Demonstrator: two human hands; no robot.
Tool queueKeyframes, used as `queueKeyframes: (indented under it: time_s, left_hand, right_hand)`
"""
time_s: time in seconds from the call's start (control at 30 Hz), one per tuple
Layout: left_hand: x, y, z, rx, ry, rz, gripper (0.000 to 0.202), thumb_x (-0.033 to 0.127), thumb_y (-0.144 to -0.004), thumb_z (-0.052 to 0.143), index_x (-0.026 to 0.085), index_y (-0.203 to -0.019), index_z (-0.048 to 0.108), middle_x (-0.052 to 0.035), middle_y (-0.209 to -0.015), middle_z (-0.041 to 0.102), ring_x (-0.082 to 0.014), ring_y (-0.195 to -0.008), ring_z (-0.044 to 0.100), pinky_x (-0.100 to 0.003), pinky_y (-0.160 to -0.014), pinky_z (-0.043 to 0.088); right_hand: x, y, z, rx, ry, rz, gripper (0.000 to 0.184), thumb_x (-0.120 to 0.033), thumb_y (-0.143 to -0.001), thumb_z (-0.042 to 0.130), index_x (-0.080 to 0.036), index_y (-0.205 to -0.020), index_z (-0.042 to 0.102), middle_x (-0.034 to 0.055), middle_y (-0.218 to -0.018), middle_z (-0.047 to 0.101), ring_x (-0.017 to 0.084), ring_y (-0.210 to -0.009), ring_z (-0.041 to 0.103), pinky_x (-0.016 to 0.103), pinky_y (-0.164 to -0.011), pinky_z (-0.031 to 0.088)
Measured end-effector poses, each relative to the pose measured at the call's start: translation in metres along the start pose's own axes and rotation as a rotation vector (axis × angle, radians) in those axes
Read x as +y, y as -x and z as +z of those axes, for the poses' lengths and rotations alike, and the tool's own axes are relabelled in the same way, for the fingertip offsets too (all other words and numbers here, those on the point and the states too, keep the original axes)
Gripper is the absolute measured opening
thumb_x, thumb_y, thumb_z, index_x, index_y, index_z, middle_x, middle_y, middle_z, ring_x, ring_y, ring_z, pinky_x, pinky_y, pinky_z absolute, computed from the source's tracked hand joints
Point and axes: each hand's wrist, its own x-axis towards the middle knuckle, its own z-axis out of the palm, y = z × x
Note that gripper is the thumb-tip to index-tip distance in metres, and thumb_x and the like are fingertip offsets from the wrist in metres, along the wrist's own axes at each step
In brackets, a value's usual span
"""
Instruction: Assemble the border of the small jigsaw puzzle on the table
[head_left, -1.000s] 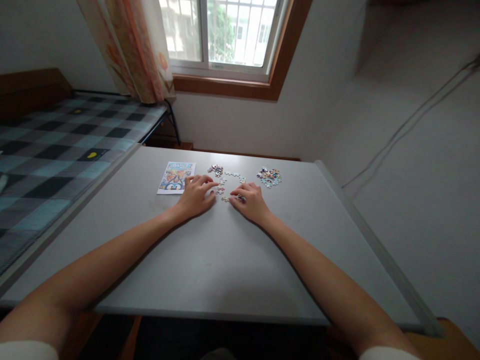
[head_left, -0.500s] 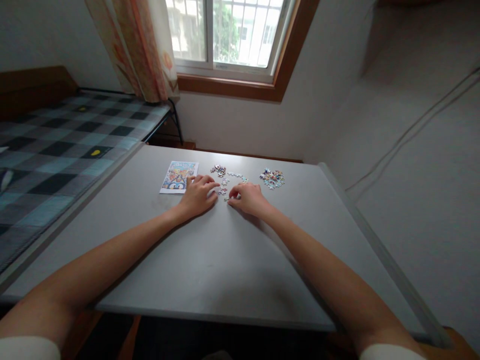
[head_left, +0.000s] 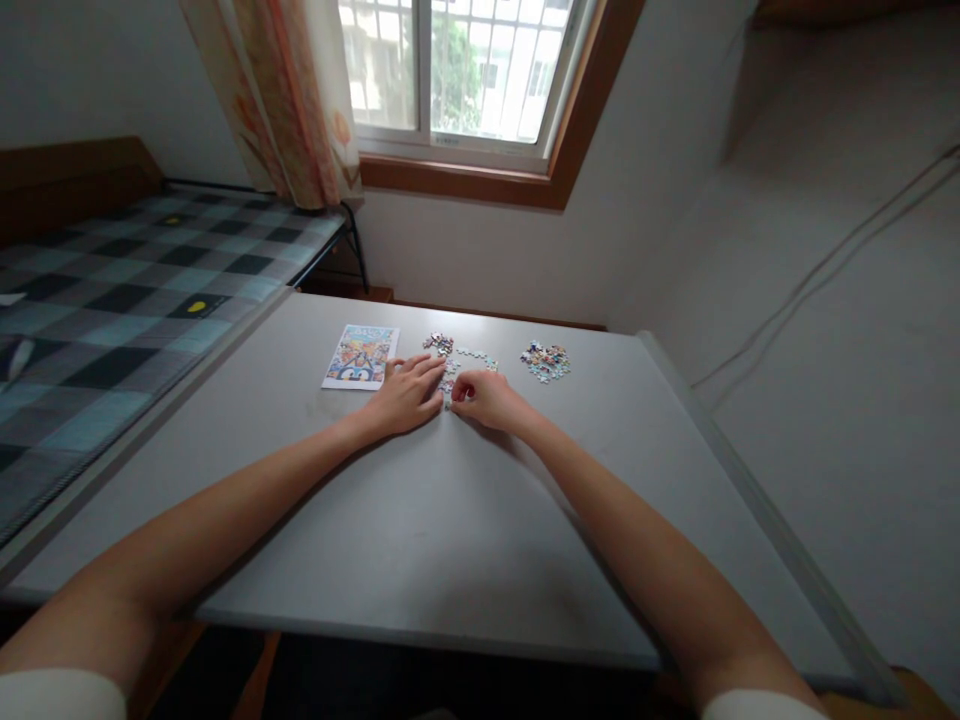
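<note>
My left hand point(head_left: 406, 393) lies flat on the grey table point(head_left: 420, 520) with its fingers stretched toward several joined puzzle pieces point(head_left: 448, 366). Its fingertips touch or nearly touch them. My right hand point(head_left: 483, 398) sits just to the right, fingers curled in a pinch over a small piece at the edge of that cluster; the piece is mostly hidden. A colourful picture card point(head_left: 361, 356) lies left of my left hand. A separate heap of loose pieces point(head_left: 546, 361) rests further right.
A bed with a checked blue and black cover point(head_left: 127, 300) runs along the table's left edge. A window point(head_left: 457, 70) with a patterned curtain point(head_left: 277, 100) is behind the table. A white wall with cables stands to the right.
My right hand has slid left, closing the gap to my left hand, and its fingers have curled tighter. My left hand has stretched its fingers flatter. The view has shifted slightly.
</note>
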Motion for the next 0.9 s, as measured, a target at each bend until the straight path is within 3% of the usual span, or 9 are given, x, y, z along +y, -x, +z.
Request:
queueKeyframes:
  time_s: [0.2, 0.33, 0.53, 0.9]
  left_hand:
    - [-0.001, -0.001, 0.001, -0.069, -0.015, -0.022, 0.047, 0.025, -0.092, 0.033, 0.023, -0.134, 0.052, -0.0034, -0.146, 0.048, -0.0267, -0.136, 0.037, -0.049, -0.107, 0.025]
    - [-0.003, 0.0, 0.001, -0.045, -0.021, -0.049, 0.047, 0.021, -0.09, 0.033, 0.022, -0.132, 0.053, -0.0032, -0.145, 0.049, -0.0258, -0.136, 0.037, -0.049, -0.106, 0.025]
    - [-0.002, 0.001, -0.001, 0.01, -0.007, -0.046, 0.042, 0.021, -0.089, 0.038, 0.024, -0.125, 0.059, -0.0043, -0.139, 0.055, -0.0272, -0.131, 0.041, -0.05, -0.103, 0.025]
    - [0.002, 0.003, -0.006, 0.083, 0.016, -0.006, 0.035, 0.02, -0.088, 0.045, 0.022, -0.117, 0.062, -0.005, -0.13, 0.061, -0.0245, -0.122, 0.049, -0.047, -0.102, 0.025]
  right_hand:
    - [0.013, -0.009, 0.004, -0.017, -0.29, -0.078, 0.006, -0.011, -0.07, 0.066, -0.014, -0.074, 0.067, -0.0031, -0.062, 0.061, 0.009, -0.06, 0.053, 0.02, -0.059, 0.04]
    - [0.022, -0.03, -0.004, 0.077, -0.378, -0.054, 0.004, -0.015, -0.072, 0.066, -0.013, -0.074, 0.069, -0.0014, -0.064, 0.064, 0.009, -0.06, 0.053, 0.02, -0.059, 0.04]
    - [0.027, -0.049, -0.003, 0.128, -0.271, 0.056, 0.008, -0.012, -0.072, 0.068, -0.012, -0.077, 0.073, 0.0024, -0.067, 0.069, 0.01, -0.061, 0.058, 0.02, -0.06, 0.042]
    - [0.022, -0.039, 0.01, 0.163, -0.192, 0.014, 0.014, -0.012, -0.078, 0.063, -0.017, -0.083, 0.075, 0.0036, -0.079, 0.075, 0.013, -0.074, 0.065, 0.023, -0.073, 0.048]
